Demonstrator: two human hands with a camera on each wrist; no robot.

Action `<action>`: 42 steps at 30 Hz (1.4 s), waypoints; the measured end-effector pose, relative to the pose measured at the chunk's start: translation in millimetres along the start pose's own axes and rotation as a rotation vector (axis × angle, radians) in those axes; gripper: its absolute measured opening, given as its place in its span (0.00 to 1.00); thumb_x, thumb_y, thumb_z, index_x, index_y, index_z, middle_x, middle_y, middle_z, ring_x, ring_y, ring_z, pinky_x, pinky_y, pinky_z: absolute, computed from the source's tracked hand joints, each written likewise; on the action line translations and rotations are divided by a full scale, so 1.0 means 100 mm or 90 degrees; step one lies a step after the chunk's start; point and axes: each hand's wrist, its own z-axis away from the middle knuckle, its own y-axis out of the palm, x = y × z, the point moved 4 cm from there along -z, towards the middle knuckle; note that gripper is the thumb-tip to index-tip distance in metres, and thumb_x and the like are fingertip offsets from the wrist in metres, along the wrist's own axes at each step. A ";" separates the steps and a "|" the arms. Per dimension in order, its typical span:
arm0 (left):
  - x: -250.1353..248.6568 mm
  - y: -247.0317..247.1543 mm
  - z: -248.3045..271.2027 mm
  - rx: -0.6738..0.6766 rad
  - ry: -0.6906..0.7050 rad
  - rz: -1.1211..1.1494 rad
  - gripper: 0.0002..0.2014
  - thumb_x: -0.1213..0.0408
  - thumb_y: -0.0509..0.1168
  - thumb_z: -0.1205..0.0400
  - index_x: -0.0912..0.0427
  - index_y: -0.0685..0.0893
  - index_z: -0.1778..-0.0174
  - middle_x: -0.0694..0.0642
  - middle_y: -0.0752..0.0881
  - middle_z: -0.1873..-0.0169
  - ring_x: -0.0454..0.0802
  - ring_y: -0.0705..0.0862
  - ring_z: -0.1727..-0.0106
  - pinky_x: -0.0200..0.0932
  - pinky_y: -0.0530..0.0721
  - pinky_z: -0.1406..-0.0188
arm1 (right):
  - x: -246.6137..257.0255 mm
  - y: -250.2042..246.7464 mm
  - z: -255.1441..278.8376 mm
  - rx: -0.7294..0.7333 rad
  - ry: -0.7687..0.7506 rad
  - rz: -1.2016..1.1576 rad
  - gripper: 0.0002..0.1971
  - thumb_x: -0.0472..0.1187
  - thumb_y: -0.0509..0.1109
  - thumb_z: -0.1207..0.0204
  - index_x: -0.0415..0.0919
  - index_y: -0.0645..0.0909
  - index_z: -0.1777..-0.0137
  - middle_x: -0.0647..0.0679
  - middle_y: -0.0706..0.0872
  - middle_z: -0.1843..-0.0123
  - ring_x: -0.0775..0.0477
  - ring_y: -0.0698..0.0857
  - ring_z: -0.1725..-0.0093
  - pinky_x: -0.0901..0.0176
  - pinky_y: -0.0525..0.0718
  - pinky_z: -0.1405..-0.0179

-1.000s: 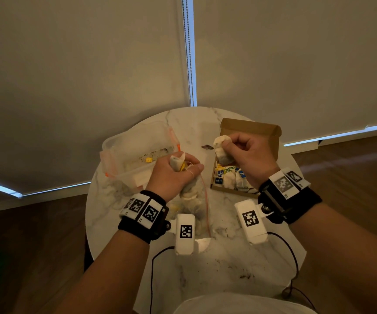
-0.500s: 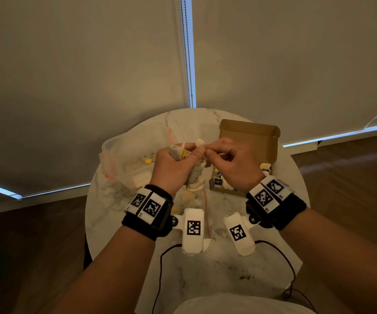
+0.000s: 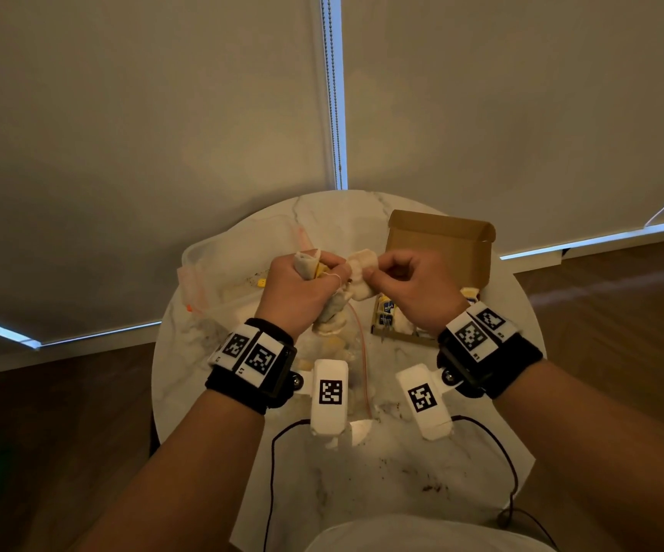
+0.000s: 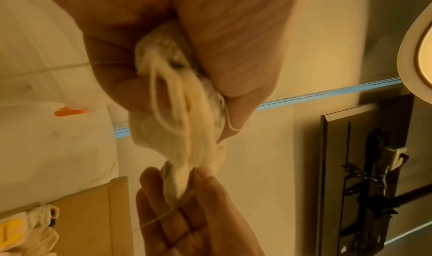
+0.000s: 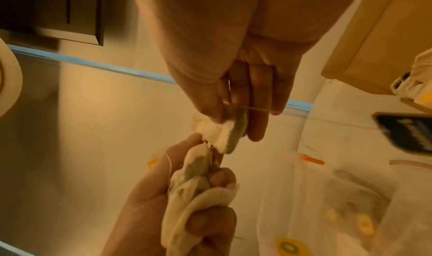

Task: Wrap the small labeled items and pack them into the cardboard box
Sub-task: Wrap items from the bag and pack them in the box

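Packing is partway done: cardboard box (image 3: 438,249) on the bench (image 3: 382,484) already holds several wrapped items with yellow labels. Our left hand (image 3: 302,290) has its grip closed round a bunch of tea bags (image 5: 189,191); our right hand (image 3: 410,284) pinches one bag (image 3: 362,272) between them, above the bench. More loose bags sit in the plastic pouch (image 3: 342,352), so we judge plenty left.

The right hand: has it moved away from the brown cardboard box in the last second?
Yes. The right hand moved left, off the brown cardboard box, meeting the left hand.
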 end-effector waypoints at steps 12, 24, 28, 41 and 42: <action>-0.03 -0.01 -0.10 0.050 -0.009 0.036 0.11 0.71 0.71 0.19 0.51 0.86 0.65 0.47 0.87 0.70 0.45 0.85 0.64 0.42 0.83 0.61 | -0.25 0.13 0.28 0.205 0.101 -0.091 0.06 0.31 0.72 0.22 0.29 0.89 0.50 0.38 0.92 0.55 0.46 0.92 0.51 0.61 0.87 0.45; 0.04 -0.02 -0.13 0.049 -0.063 0.086 0.14 0.70 0.71 0.19 0.49 0.88 0.68 0.52 0.88 0.68 0.51 0.85 0.64 0.46 0.81 0.58 | -0.50 0.18 0.44 0.245 0.242 -0.134 0.14 0.21 0.58 0.18 0.31 0.79 0.38 0.29 0.90 0.50 0.36 0.91 0.52 0.56 0.90 0.59; 0.04 0.00 -0.11 0.057 -0.068 0.103 0.15 0.72 0.70 0.19 0.50 0.88 0.68 0.51 0.88 0.70 0.49 0.84 0.66 0.43 0.81 0.61 | -0.58 0.06 0.29 0.111 0.236 -0.048 0.06 0.25 0.69 0.22 0.35 0.85 0.53 0.30 0.90 0.55 0.39 0.91 0.57 0.55 0.91 0.60; 0.19 0.13 0.08 0.113 -0.094 0.102 0.10 0.76 0.68 0.19 0.58 0.86 0.64 0.47 0.87 0.74 0.41 0.85 0.69 0.35 0.83 0.65 | 0.16 -0.14 -0.14 -0.007 0.042 -0.003 0.08 0.32 0.73 0.23 0.30 0.88 0.46 0.34 0.91 0.58 0.45 0.90 0.62 0.64 0.89 0.62; 0.21 0.14 0.09 0.111 -0.101 0.102 0.10 0.76 0.68 0.19 0.59 0.86 0.64 0.47 0.87 0.74 0.41 0.85 0.69 0.36 0.83 0.65 | 0.20 -0.13 -0.13 -0.004 0.021 -0.010 0.09 0.31 0.73 0.23 0.31 0.87 0.44 0.35 0.91 0.60 0.44 0.91 0.61 0.62 0.90 0.59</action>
